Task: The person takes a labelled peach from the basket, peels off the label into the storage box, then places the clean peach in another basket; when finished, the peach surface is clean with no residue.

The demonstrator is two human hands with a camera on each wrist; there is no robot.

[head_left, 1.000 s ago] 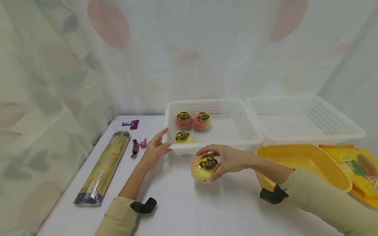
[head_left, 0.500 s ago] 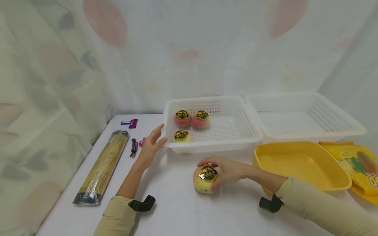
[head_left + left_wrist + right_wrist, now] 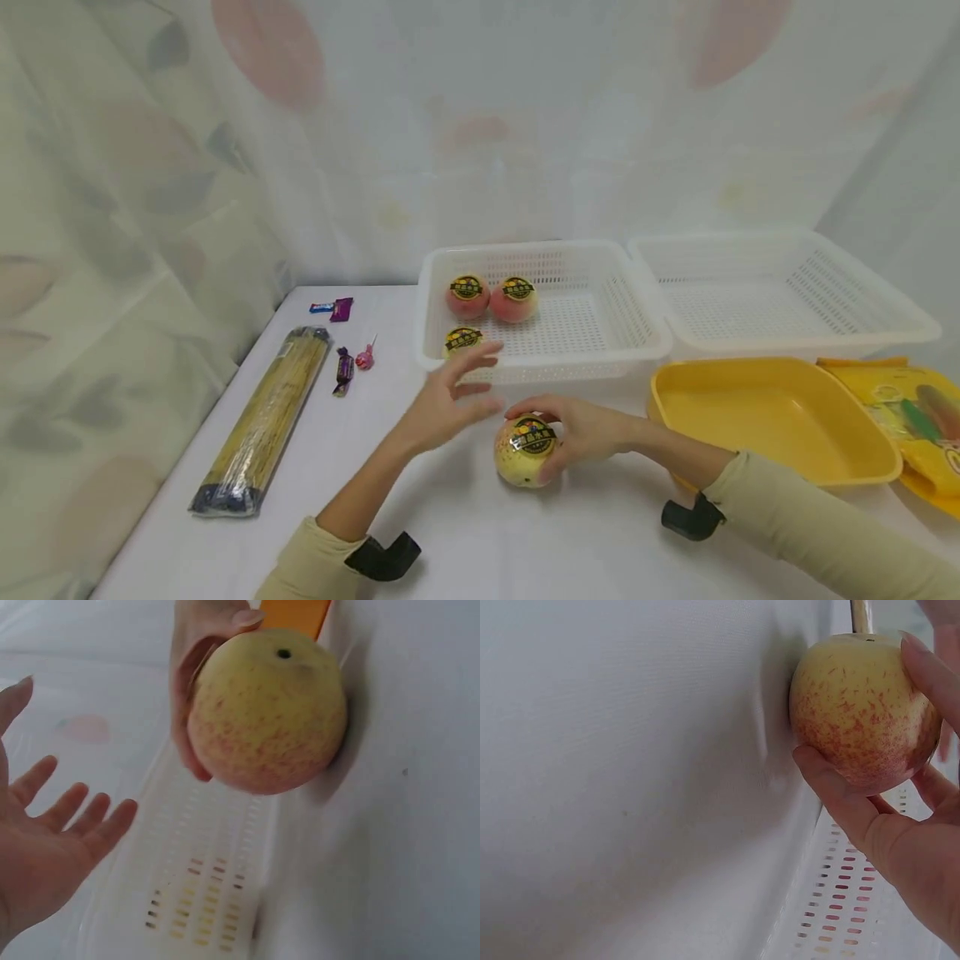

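Note:
My right hand [image 3: 588, 433] grips a yellow peach [image 3: 517, 457] with red speckles and a black-and-gold sticker, in front of the left white basket [image 3: 555, 371]. In the right wrist view the thumb and fingers curl round the peach [image 3: 862, 712], close against the white cloth. My left hand [image 3: 442, 408] hovers just left of it, fingers spread and holding nothing; the left wrist view shows the same hand [image 3: 45, 847] apart from the peach [image 3: 266, 712]. Inside the basket sit two pink peaches [image 3: 467, 307] [image 3: 513, 310] and a yellow one [image 3: 463, 340], partly hidden by the left hand.
A second white basket [image 3: 795, 340] stands at the right. Before it are a yellow tray [image 3: 772, 425] and a yellow snack bag [image 3: 911, 408]. On the left lie a pack of skewer-like sticks [image 3: 262, 425], a lollipop [image 3: 365, 358] and wrapped candies [image 3: 343, 371].
My left hand has left the basket's left edge and moved right towards the peach. The right hand has lowered the peach towards the table, still gripping it.

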